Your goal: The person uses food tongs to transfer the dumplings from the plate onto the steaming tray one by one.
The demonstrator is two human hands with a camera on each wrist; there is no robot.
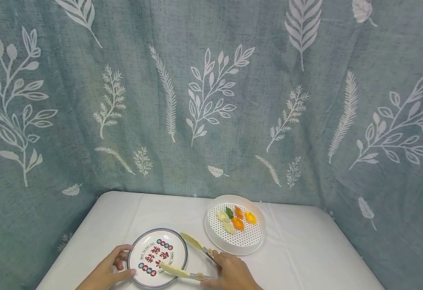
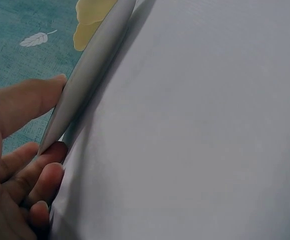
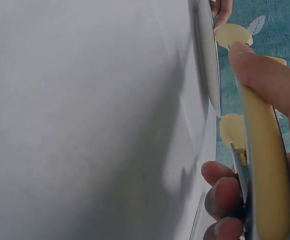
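My left hand [image 1: 110, 269] holds the left rim of a round white plate [image 1: 179, 257] with a dark rim line and red printed characters. In the left wrist view the thumb [image 2: 30, 102] lies on the plate's face, with curled fingers at its lower edge. My right hand [image 1: 233, 272] grips tongs [image 1: 192, 241] with pale yellow tips, the thumb along one yellow-backed arm [image 3: 267, 170]. The tongs are spread, nothing between their tips. One tip overlaps the plate's lower right part in the head view; the other is by its upper right rim.
Behind my right hand stands a round white steamer tray [image 1: 211, 237] with a perforated base. It holds several dumpling-like pieces: orange [image 1: 237, 223], yellow [image 1: 250, 218], pale [image 1: 228, 228] and green [image 1: 229, 212]. A white cloth [image 1: 305, 249] covers the table; a patterned teal curtain [image 1: 233, 161] hangs behind.
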